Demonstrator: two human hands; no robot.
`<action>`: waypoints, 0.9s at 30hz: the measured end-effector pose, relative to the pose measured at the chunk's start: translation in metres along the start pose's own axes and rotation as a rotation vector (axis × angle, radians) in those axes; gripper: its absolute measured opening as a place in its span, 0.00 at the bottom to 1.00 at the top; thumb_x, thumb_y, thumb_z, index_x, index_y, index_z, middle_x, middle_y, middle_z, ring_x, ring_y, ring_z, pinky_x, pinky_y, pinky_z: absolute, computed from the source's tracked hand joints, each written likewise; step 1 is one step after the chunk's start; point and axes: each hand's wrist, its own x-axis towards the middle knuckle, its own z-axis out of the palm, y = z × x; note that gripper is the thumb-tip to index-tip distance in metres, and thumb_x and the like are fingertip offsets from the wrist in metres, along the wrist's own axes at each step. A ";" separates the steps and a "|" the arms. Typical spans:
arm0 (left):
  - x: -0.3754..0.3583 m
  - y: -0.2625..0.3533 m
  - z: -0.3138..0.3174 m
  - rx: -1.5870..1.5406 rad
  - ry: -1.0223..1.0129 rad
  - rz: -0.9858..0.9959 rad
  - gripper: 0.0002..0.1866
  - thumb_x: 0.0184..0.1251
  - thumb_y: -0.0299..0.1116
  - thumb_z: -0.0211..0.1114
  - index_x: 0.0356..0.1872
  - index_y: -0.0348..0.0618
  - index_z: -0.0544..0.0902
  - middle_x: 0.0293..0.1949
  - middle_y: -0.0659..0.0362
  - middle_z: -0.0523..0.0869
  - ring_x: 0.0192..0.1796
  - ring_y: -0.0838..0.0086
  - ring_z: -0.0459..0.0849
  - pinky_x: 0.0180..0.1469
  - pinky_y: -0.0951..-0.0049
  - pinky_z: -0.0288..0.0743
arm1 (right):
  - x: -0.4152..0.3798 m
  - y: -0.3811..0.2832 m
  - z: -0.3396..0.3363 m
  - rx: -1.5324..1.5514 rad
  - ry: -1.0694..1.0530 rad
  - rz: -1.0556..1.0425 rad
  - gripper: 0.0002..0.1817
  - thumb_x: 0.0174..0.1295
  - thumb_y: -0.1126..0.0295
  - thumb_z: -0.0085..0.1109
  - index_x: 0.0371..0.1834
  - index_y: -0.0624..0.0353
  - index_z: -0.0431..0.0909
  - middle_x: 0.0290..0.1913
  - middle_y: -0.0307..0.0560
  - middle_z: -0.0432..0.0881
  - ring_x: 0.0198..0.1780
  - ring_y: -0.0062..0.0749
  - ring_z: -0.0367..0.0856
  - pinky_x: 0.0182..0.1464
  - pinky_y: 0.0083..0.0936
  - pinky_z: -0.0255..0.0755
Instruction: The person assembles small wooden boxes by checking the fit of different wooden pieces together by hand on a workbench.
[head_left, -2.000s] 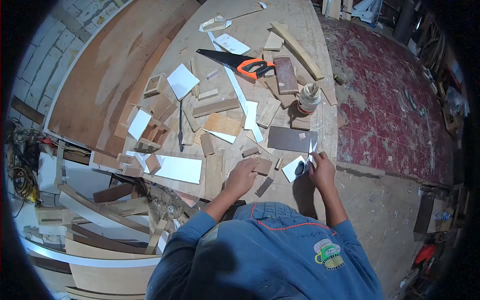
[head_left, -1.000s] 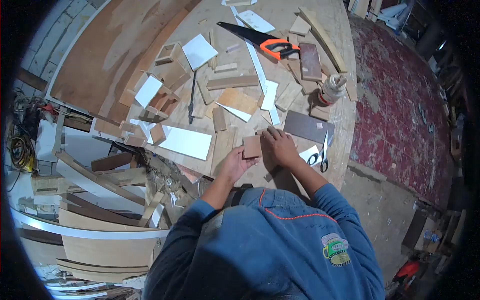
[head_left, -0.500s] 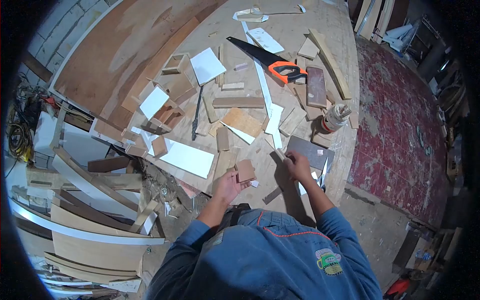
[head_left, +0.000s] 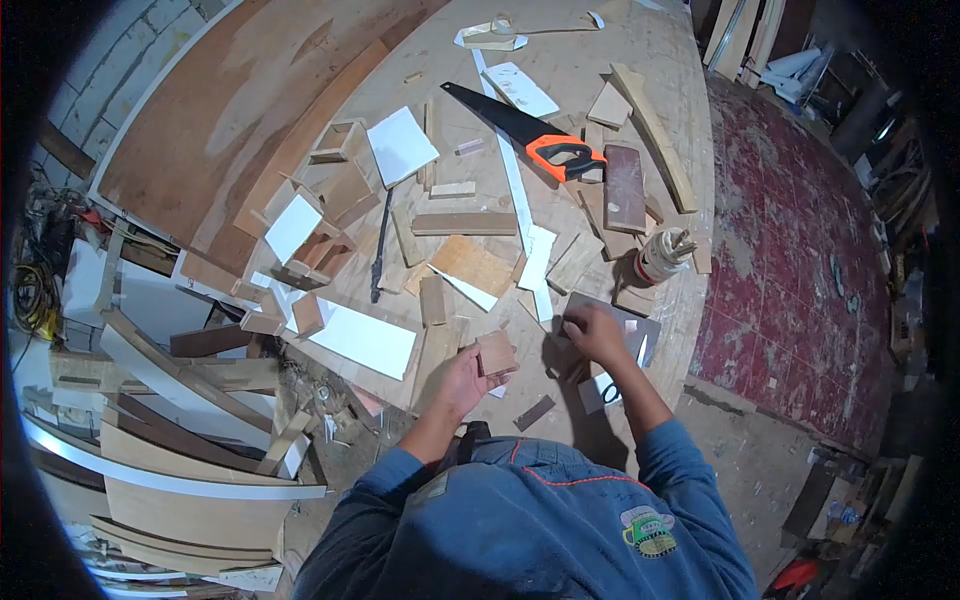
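My left hand (head_left: 460,381) holds a small square wood block (head_left: 496,352) just above the near edge of the wooden workbench (head_left: 560,40). My right hand (head_left: 594,334) rests on the bench a little to the right, fingers curled on a small scrap I cannot make out, beside a dark brown board (head_left: 622,318). Scissors (head_left: 612,385) lie on a white piece right below that hand. A thin dark wood strip (head_left: 534,412) lies between my hands near the bench edge.
A handsaw with an orange handle (head_left: 530,135), a glue jar with a brush (head_left: 658,258), a long white panel (head_left: 352,334), white squares and several wood offcuts cover the bench. Curved boards and planks are stacked at the left. Red patterned floor lies to the right.
My right hand put the scissors down, reached to the block and moved back onto the bench. My left hand lifted the wood block off the bench and now holds it.
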 end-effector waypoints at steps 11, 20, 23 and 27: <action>-0.001 0.010 0.007 -0.026 0.036 0.003 0.26 0.72 0.44 0.42 0.64 0.39 0.62 0.58 0.44 0.73 0.53 0.52 0.78 0.52 0.63 0.74 | 0.060 -0.029 0.012 -0.445 0.088 -0.279 0.16 0.49 0.68 0.58 0.43 0.45 0.81 0.54 0.46 0.75 0.59 0.45 0.68 0.53 0.47 0.65; 0.007 0.025 -0.003 -0.067 0.099 0.049 0.26 0.72 0.46 0.42 0.65 0.41 0.62 0.58 0.46 0.73 0.53 0.55 0.78 0.50 0.66 0.74 | 0.061 -0.046 0.035 -0.179 0.073 -0.236 0.07 0.49 0.66 0.57 0.17 0.54 0.77 0.22 0.51 0.78 0.30 0.48 0.78 0.32 0.43 0.72; 0.009 0.034 -0.016 -0.055 0.058 0.090 0.26 0.72 0.47 0.42 0.65 0.41 0.62 0.58 0.45 0.73 0.53 0.55 0.78 0.49 0.67 0.74 | 0.072 -0.048 0.041 -0.138 0.015 -0.215 0.07 0.48 0.66 0.59 0.18 0.56 0.76 0.22 0.50 0.78 0.31 0.47 0.78 0.33 0.43 0.72; 0.002 0.041 -0.027 -0.064 0.070 0.116 0.27 0.73 0.47 0.42 0.64 0.40 0.62 0.57 0.45 0.74 0.53 0.55 0.78 0.48 0.67 0.74 | 0.088 -0.074 0.042 -0.067 0.024 -0.256 0.07 0.45 0.66 0.61 0.23 0.56 0.77 0.27 0.50 0.79 0.32 0.48 0.78 0.32 0.42 0.72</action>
